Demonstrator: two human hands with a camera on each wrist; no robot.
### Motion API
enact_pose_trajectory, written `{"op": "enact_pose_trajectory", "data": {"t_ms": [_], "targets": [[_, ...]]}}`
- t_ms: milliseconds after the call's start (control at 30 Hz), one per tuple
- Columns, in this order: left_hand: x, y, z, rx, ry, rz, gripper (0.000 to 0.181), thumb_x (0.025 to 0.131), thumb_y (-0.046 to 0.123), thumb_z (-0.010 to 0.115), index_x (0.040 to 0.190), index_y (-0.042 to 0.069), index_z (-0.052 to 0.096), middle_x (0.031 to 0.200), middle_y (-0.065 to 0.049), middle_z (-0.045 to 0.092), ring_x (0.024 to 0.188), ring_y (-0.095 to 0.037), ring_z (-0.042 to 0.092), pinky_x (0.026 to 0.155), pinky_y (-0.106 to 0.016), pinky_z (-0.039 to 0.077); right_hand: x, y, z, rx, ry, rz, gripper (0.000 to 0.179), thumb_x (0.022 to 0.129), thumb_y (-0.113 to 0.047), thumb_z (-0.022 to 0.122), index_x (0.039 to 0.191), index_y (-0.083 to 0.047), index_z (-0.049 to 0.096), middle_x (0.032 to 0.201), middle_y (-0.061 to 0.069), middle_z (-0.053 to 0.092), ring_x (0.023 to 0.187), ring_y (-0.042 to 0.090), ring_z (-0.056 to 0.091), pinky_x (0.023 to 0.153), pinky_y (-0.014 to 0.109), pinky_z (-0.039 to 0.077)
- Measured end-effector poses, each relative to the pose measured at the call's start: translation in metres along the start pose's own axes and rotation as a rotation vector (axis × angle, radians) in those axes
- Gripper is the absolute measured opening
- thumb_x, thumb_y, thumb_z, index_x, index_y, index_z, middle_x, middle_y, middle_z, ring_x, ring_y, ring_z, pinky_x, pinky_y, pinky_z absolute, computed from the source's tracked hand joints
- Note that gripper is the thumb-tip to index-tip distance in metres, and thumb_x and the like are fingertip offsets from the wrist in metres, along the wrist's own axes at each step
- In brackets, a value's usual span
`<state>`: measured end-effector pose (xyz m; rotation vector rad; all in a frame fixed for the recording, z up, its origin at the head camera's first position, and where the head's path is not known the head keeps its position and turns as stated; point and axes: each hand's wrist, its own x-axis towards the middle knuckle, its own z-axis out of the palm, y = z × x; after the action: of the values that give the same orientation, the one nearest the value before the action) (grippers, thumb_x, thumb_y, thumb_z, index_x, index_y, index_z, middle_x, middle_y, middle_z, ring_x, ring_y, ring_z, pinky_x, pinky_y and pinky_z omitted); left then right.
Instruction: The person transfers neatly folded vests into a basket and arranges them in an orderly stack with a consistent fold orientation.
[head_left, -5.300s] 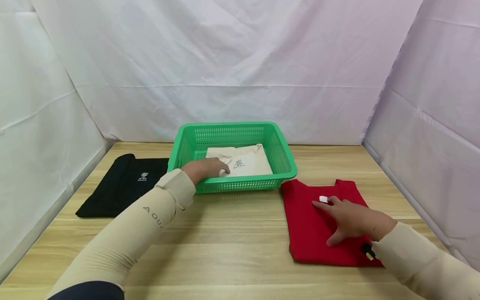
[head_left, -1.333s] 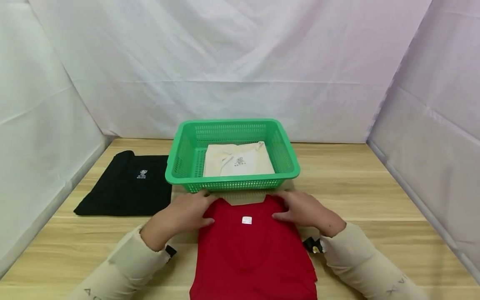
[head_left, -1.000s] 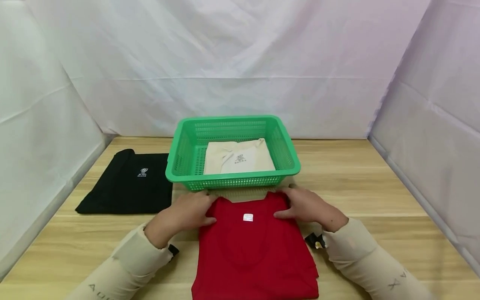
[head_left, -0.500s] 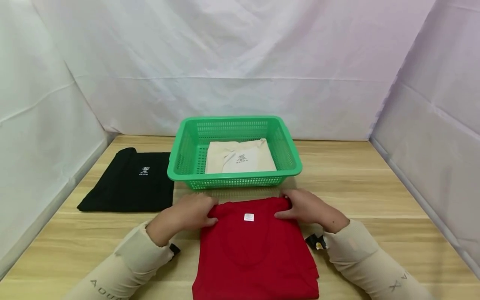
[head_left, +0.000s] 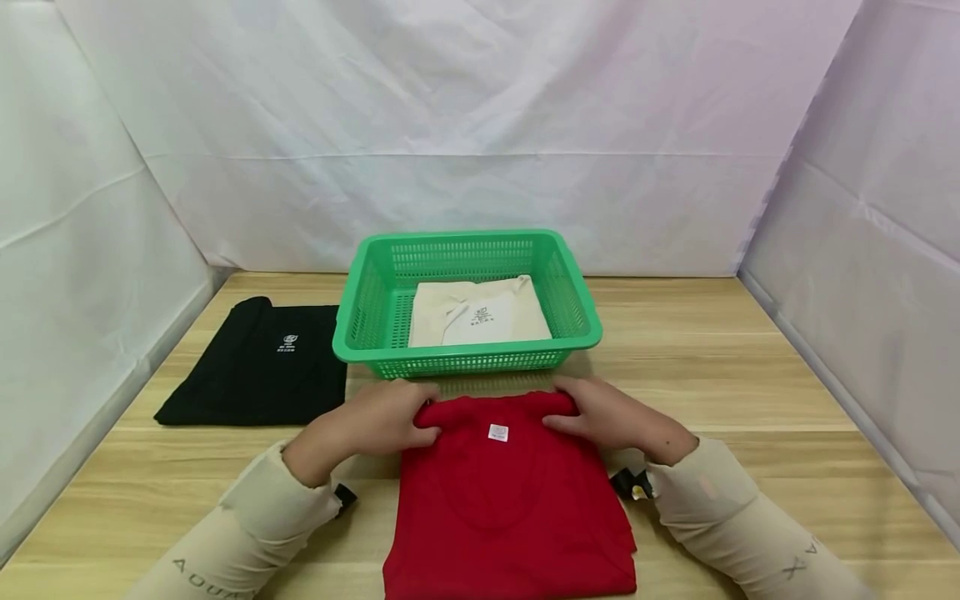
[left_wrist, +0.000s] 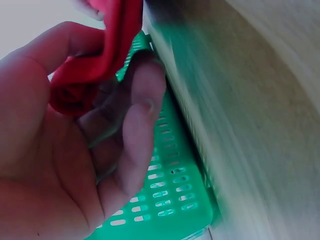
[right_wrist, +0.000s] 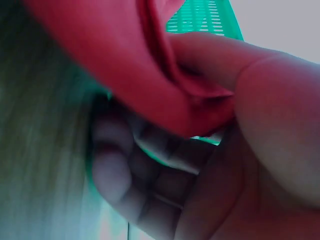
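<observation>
A folded red T-shirt (head_left: 498,500) with a small white label lies before me in the head view, its neckline curve showing on the front. My left hand (head_left: 378,419) grips its far left corner, thumb on top and fingers behind the edge. At the far right corner my right hand (head_left: 611,419) pinches the cloth the same way. In the left wrist view the red fabric (left_wrist: 95,65) curls over between thumb and fingers. The right wrist view has a fold of the fabric (right_wrist: 135,65) running under the thumb, with the fingers below it.
Just beyond the shirt stands a green basket (head_left: 465,353) with a folded cream garment (head_left: 480,312) in it. A folded black garment (head_left: 262,367) lies left on the wooden table (head_left: 697,358). White sheets (head_left: 480,117) wall the table in.
Earlier my left hand was at the basket and the red T-shirt lay at the right. It now lies in the middle, and its far edge, flat a second ago, is gathered up by both hands.
</observation>
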<state>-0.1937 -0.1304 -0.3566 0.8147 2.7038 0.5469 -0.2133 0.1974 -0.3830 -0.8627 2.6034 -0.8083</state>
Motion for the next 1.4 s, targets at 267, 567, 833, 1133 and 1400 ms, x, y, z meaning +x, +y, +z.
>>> {"op": "enact_pose_trajectory", "data": {"t_ms": [267, 567, 833, 1133, 1400], "targets": [[0.001, 0.0018, -0.0011, -0.189, -0.073, 0.114, 0.02, 0.093, 0.03, 0.071, 0.106, 0.022, 0.057, 0.081, 0.011, 0.061, 0.069, -0.006, 0.058, 0.065, -0.024, 0.05, -0.0009, -0.0037, -0.0002, 0.092, -0.043, -0.071, 0.023, 0.095, -0.029, 0.069, 0.106, -0.017, 0.053, 0.086, -0.007, 0.059, 0.074, 0.006, 0.055, 0.069, 0.024, 0.051], [-0.0056, 0.004, -0.0011, -0.303, -0.32, 0.118, 0.058, 0.087, 0.028, 0.078, 0.137, 0.025, 0.048, 0.118, 0.013, 0.061, 0.106, -0.006, 0.057, 0.093, -0.03, 0.051, -0.0049, -0.0039, 0.0002, 0.135, -0.147, -0.079, 0.041, 0.087, -0.023, 0.078, 0.12, -0.019, 0.054, 0.107, -0.007, 0.062, 0.095, 0.01, 0.06, 0.08, 0.025, 0.054], [-0.0072, 0.0058, 0.0021, -0.254, -0.35, 0.062, 0.018, 0.089, 0.02, 0.075, 0.096, 0.013, 0.059, 0.072, 0.008, 0.059, 0.064, -0.006, 0.049, 0.063, -0.022, 0.043, -0.0053, -0.0057, 0.0016, 0.142, -0.176, -0.076, 0.043, 0.087, -0.017, 0.076, 0.123, -0.02, 0.052, 0.109, -0.006, 0.062, 0.097, 0.011, 0.06, 0.082, 0.026, 0.053], [-0.0086, 0.0088, 0.0037, -0.22, -0.361, 0.038, 0.016, 0.092, 0.018, 0.07, 0.085, 0.013, 0.057, 0.065, 0.006, 0.053, 0.057, -0.007, 0.045, 0.058, -0.022, 0.039, -0.0044, -0.0037, 0.0038, 0.191, -0.199, -0.097, 0.04, 0.09, -0.022, 0.074, 0.124, -0.016, 0.055, 0.109, -0.003, 0.064, 0.096, 0.01, 0.06, 0.083, 0.026, 0.053], [-0.0078, 0.0088, 0.0075, -0.23, -0.362, 0.035, 0.026, 0.09, 0.026, 0.074, 0.075, 0.014, 0.056, 0.059, 0.008, 0.05, 0.053, -0.006, 0.042, 0.055, -0.021, 0.036, -0.0081, -0.0048, 0.0035, 0.19, -0.285, -0.03, 0.028, 0.085, -0.026, 0.079, 0.1, -0.01, 0.062, 0.085, -0.007, 0.065, 0.076, 0.005, 0.059, 0.07, 0.023, 0.051]]}}
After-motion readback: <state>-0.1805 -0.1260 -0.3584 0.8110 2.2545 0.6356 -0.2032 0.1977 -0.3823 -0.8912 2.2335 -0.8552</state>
